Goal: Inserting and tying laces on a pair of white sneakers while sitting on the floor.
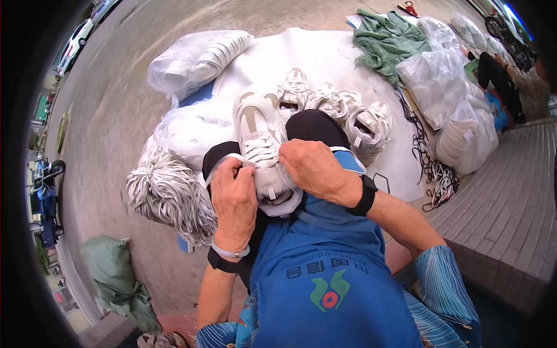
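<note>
A white and beige sneaker point(253, 123) rests across my thighs, its toe pointing away and its heel opening towards me. White shoelace point(261, 147) crosses its upper part in several rows. My left hand point(233, 194), at the left side of the sneaker, pinches a length of the lace between thumb and fingers. On the other side, my right hand point(316, 168) is closed by the eyelets; its fingertips are partly hidden, and a white lace length shows beyond its knuckles. Just past my knees stand several similar sneakers point(369, 124).
A big bundle of whitish laces point(168, 191) hangs left of my knee. Plastic-wrapped white stacks point(200, 61) lie on a white sheet point(301, 49). Green cloth point(389, 37), bagged goods point(435, 81) and dark cords point(442, 182) are at right, beside a slatted bench point(499, 203). Another person point(493, 78) sits far right.
</note>
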Motion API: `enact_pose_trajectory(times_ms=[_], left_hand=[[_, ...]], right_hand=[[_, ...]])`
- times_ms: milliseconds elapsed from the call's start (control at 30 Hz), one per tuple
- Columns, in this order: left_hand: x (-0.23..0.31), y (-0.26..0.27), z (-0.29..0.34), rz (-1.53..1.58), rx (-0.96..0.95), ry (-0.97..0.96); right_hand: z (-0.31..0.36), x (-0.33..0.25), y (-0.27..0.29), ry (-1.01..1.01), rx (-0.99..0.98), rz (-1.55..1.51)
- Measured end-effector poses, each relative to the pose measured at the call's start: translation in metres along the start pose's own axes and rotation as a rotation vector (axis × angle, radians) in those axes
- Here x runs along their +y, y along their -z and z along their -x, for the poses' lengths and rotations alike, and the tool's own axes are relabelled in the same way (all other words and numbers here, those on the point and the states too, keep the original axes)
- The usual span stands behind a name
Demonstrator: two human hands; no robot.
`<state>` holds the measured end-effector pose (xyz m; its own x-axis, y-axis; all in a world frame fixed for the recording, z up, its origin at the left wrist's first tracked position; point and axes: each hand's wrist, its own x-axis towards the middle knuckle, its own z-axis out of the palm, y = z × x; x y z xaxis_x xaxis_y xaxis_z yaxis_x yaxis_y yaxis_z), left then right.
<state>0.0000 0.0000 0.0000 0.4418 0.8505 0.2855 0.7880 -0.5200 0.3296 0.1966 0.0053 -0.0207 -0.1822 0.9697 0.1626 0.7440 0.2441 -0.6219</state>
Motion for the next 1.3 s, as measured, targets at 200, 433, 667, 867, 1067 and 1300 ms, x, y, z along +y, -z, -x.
enact_pose_trajectory(times_ms=[200,433,667,867,1067,1300], left_hand=[[0.034,0.009,-0.002,0.257,0.101,-0.203],[0.043,0.019,0.005,0.531,-0.305,0.404],[0.052,0.004,-0.003,0.492,-0.132,0.249],[0.066,0.009,-0.005,0.387,-0.092,0.255],[0.06,-0.008,-0.01,0.286,-0.023,0.184],[0.06,-0.011,-0.007,0.251,-0.017,0.185]], right_hand=[[0.006,0.01,0.009,-0.022,0.21,-0.254],[0.035,-0.032,-0.009,0.084,0.209,0.132],[0.035,-0.041,-0.017,-0.094,0.077,0.418],[0.017,0.018,-0.029,0.256,0.037,-0.066],[0.026,0.007,-0.019,0.112,0.039,-0.138],[0.031,-0.007,-0.021,0.13,0.186,-0.069]])
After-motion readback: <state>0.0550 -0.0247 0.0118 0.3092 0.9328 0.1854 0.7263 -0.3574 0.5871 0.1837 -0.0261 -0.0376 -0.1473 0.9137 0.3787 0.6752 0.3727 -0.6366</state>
